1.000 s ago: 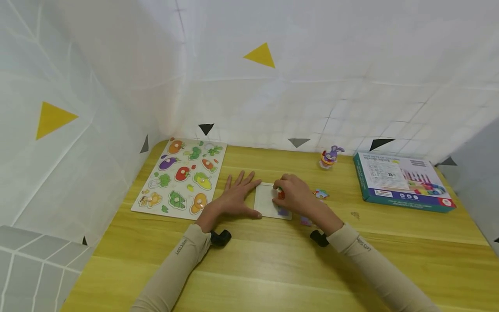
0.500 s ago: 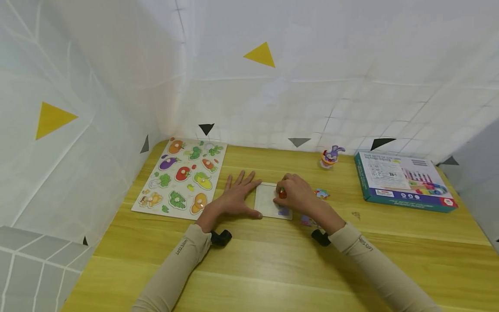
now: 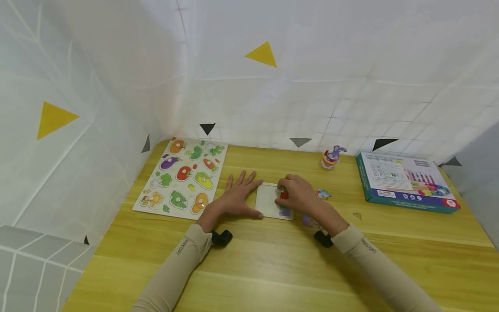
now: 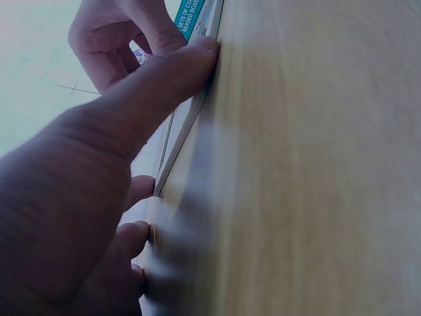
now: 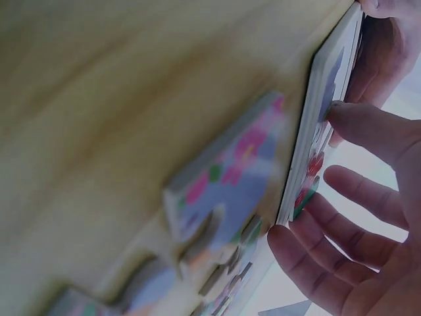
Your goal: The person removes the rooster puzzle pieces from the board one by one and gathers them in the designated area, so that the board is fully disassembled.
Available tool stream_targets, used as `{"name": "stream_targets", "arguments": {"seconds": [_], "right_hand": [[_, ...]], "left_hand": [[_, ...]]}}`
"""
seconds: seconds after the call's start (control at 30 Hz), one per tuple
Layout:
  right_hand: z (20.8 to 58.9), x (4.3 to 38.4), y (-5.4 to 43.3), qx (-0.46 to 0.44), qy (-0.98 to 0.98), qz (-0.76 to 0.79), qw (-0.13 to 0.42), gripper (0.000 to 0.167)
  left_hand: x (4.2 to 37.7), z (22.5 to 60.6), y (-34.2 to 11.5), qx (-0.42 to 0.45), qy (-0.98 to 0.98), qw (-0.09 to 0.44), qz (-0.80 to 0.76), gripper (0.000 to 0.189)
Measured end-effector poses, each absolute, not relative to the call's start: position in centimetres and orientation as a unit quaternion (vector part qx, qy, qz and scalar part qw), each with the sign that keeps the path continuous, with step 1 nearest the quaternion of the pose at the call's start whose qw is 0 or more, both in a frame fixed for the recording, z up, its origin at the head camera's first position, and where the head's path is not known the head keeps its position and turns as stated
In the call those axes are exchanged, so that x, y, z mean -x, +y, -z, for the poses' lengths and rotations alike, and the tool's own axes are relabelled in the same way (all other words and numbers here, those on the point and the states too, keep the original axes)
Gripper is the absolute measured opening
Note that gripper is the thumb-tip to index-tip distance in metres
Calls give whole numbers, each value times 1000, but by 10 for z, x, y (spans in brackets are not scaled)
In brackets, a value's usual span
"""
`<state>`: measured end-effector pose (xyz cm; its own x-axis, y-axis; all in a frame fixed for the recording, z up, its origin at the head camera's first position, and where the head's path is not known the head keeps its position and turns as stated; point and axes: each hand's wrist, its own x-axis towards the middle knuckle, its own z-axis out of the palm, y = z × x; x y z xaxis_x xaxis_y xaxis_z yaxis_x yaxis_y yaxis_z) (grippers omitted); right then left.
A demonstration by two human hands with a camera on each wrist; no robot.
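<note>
A shallow white puzzle tray (image 3: 266, 199) lies flat between the two hands in the head view. My left hand (image 3: 236, 199) is spread on its left side, fingers straight, index fingertip and thumb at its edge. Over the tray's right part, my right hand (image 3: 298, 195) pinches a red jigsaw piece (image 3: 284, 193) between thumb and curled fingers. Red and green printing (image 5: 309, 184) shows by those fingertips in the right wrist view. A purple patch (image 3: 285, 211) sits in the tray's lower right corner. The palm hides part of the tray.
Loose jigsaw pieces (image 3: 310, 221) lie by the right wrist, with another loose piece (image 3: 323, 193) farther back. A vegetable peg board (image 3: 156, 208) is at the left. A purple rabbit figure (image 3: 333, 155) and a teal-edged beading box (image 3: 405, 182) stand at the back right.
The right hand shifts very slightly to the right with the red piece, and more of the loose pieces shows beneath its wrist. My left hand stays put on the tray's edge.
</note>
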<state>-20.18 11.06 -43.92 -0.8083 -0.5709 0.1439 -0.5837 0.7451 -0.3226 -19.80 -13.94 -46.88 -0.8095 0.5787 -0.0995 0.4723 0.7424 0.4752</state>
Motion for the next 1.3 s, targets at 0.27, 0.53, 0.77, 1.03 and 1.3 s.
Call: {"name": "stream_targets", "arguments": {"seconds": [0.27, 0.53, 0.77, 1.03, 1.3], "right_hand": [[441, 202, 115, -324, -925, -193, 43, 30], [439, 204, 115, -303, -934, -184, 32, 28], [436, 204, 114, -293, -938, -184, 24, 30], [438, 205, 114, -280, -942, -182, 18, 29], [435, 206, 114, -285, -939, -189, 28, 29]], "left_hand": [[199, 470, -140, -284, 924, 120, -224, 111], [199, 471, -140, -284, 925, 120, -223, 112], [198, 470, -139, -285, 923, 119, -228, 111], [197, 468, -139, -287, 924, 119, -224, 109], [197, 465, -139, -286, 923, 118, -228, 109]]}}
